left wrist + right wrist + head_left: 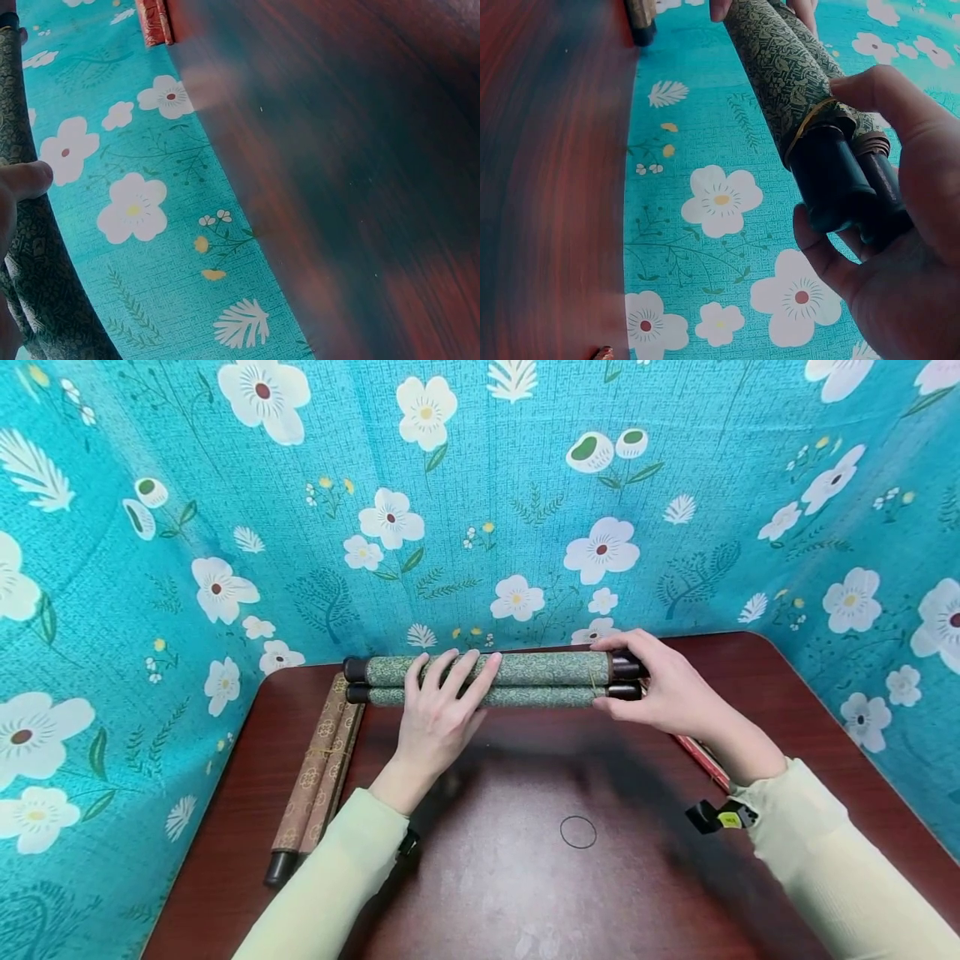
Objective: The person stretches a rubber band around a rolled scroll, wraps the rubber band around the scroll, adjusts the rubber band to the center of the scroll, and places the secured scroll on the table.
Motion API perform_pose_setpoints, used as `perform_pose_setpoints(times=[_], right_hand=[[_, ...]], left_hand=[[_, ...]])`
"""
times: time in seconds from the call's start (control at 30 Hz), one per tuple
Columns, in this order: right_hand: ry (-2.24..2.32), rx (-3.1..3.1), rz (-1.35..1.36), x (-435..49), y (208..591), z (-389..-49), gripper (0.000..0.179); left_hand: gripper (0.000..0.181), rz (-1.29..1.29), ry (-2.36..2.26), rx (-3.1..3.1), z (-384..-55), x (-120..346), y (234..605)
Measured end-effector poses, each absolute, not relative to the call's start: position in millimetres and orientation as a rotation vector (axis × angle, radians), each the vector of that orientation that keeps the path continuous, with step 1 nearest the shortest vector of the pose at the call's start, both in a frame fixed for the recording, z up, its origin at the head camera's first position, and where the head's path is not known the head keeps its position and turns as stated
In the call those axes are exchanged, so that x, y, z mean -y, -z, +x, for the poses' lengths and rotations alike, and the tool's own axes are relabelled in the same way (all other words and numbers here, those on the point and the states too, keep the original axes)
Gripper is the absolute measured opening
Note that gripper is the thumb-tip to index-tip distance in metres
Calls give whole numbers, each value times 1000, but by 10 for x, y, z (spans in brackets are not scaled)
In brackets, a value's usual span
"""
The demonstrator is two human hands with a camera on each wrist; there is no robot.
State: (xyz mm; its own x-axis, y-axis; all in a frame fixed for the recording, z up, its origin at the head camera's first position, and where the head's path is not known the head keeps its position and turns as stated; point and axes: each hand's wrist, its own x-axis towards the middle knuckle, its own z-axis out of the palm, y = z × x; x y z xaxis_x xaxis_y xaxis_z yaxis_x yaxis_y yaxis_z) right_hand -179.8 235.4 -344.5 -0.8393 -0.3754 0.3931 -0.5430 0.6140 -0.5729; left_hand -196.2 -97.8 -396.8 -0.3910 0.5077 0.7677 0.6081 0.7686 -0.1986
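two held scrolls (542,669) run crosswise at the far edge of the bench (480,885), a curtain (517,468) behind; on it, a scroll pair (309,777) left, a partly hidden bundle (703,762) right, a loop (578,816) nearer.

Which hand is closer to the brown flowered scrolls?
Left. The left hand grips the green scrolls just right of the brown scrolls; the right hand is farther right, at the green scrolls' right end.

Woven cloth and glossy wood
Matt, cloth-like green scrolls (543,670) near the far edge of the tabletop (495,827) end in smooth, faintly shiny dark knobs (829,180); brown scrolls (312,772) near its left edge look fabric-covered too. The tabletop is polished, wood-grained; the curtain (450,547) behind, rough-woven cloth.
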Motion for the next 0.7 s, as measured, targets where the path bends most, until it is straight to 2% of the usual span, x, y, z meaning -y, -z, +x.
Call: perform_pose_setpoints(times=[0.33, 0.43, 0.5, 0.6, 0.7], right_hand=[[-1031, 2472, 632, -2438, 3436, -1748, 64], [-910, 2367, 618, -2458, 3429, -1715, 52], [-814, 2285, 639, -2448, 3414, -1696, 52], [-661, 2199, 715, -2416, 3398, -1671, 60], [-546, 2145, 804, -2355, 3400, -1679, 50]], left_hand=[[89, -802, 168, 2052, -1984, 987, 3933], [91, -788, 154, 2050, -1981, 984, 3912], [91, -777, 138, 2051, -1979, 982, 3902], [91, -769, 131, 2048, -1976, 957, 3892], [90, -767, 144, 2051, -1974, 927, 3890]])
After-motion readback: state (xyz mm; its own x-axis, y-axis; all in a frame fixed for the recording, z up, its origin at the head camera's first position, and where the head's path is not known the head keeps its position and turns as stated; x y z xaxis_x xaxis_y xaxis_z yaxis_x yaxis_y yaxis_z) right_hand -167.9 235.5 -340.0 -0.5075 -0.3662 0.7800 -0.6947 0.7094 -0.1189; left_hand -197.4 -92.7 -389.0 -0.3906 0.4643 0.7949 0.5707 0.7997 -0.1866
